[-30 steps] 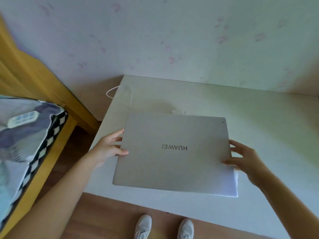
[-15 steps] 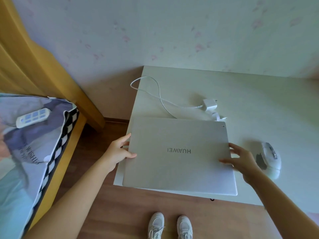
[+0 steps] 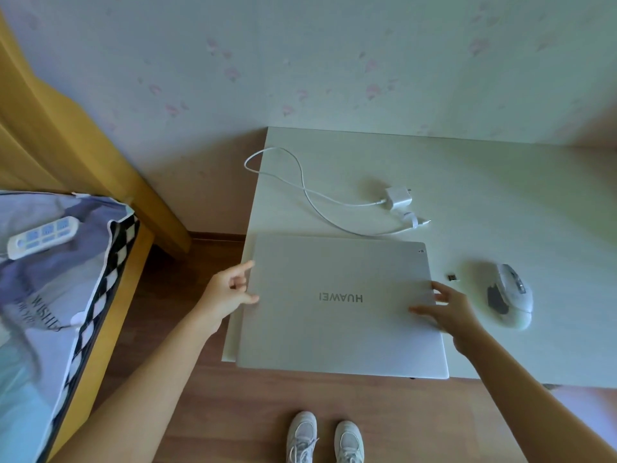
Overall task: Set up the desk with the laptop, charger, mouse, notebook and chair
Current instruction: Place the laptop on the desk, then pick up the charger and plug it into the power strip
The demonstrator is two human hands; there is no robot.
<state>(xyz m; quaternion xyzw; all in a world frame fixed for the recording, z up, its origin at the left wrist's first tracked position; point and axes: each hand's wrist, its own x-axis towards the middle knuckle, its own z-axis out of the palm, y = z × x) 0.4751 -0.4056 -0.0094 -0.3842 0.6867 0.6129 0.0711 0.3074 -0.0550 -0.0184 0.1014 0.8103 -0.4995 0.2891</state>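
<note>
Neither grip is closing on anything: the left hand (image 3: 230, 292) is touching the laptop's left edge with loosely spread fingers, thumb on the lid, and the right hand (image 3: 449, 312) is lying flat and relaxed on the lid near its right edge. The laptop (image 3: 340, 309) is lying closed on the near left corner of the surface (image 3: 500, 182), logo upside down to the person, and its near edge seems to be reaching slightly past the surface's front edge, so it is probably wanting a nudge inward. The charger (image 3: 399, 198) is sitting beyond the laptop with its white cable (image 3: 300, 185) looping over the left edge of the surface; whether it is plugged in at either end I cannot tell. The mouse (image 3: 509, 295) is resting just beside the laptop on the right, with a small dark dongle (image 3: 453, 277) between them. Judging from this, laptop, charger and mouse are already laid out, while the notebook and chair are not showing anywhere and so appear to be remaining. A bed (image 3: 60, 279) with a power strip (image 3: 41, 237) is standing to the left.
</note>
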